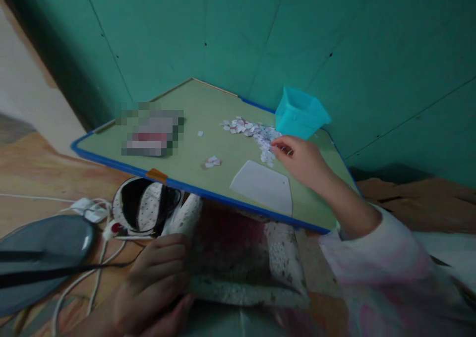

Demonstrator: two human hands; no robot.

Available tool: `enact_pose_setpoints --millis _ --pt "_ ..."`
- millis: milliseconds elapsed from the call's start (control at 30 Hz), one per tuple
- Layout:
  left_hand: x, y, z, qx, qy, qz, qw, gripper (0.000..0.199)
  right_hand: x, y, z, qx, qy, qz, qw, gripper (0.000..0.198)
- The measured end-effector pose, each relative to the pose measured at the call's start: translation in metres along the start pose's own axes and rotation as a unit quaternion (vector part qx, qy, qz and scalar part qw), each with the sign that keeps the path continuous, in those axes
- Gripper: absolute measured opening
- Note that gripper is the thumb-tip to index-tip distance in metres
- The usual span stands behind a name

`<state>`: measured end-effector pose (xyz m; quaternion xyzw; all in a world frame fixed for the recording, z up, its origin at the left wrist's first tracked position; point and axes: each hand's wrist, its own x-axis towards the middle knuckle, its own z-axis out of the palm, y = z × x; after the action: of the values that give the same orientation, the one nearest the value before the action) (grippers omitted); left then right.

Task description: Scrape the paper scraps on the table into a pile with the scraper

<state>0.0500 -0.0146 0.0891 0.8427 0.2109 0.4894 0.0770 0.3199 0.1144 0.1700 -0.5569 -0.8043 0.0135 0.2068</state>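
Note:
On the green tabletop (186, 104) with a blue rim lies a spread of small white paper pieces (249, 129). My right hand (301, 161) reaches over its right end, thumb and fingers pinched together at the pieces; whatever is between the fingertips is too small to make out. Just behind that hand stands a translucent turquoise plastic container (301, 114). A white flat card (265, 186) lies near the front edge, and a few paper pieces (212, 162) sit apart to its left. Low in view, my left hand (159, 282) is closed with fingers curled; what it grips is hidden.
A blurred-out rectangular item (154, 134) lies on the table's left. Below are a white spotted bag-like object (150, 205), a grey oval object (44, 257), white cables (100, 277) and a spotted fabric edge (284, 257). A green wall (238, 34) rises behind.

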Motion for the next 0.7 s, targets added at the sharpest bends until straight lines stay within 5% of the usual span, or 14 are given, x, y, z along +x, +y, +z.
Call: enact_pose_setpoints --millis 67,167,233,367,700 --pt "0.006 0.001 -0.003 -0.004 -0.053 0.007 0.999 0.016 -0.016 -0.038 0.006 0.03 -0.061 -0.11 0.992 0.021" --pt "0.014 0.002 -0.008 0.032 -0.061 0.02 0.997 0.015 -0.038 -0.084 0.029 0.051 -0.208 -0.289 0.933 0.022" --pt "0.018 0.003 -0.01 0.044 -0.053 0.018 0.997 0.015 -0.047 -0.102 0.047 0.003 -0.218 -0.346 0.913 0.02" --pt "0.02 0.005 -0.009 0.033 -0.044 0.02 0.998 0.021 -0.054 -0.111 0.072 0.022 -0.249 -0.354 0.901 0.021" --pt "0.017 0.004 -0.007 0.008 -0.047 0.01 0.999 0.016 -0.054 -0.1 0.101 -0.015 -0.415 -0.245 0.876 0.025"
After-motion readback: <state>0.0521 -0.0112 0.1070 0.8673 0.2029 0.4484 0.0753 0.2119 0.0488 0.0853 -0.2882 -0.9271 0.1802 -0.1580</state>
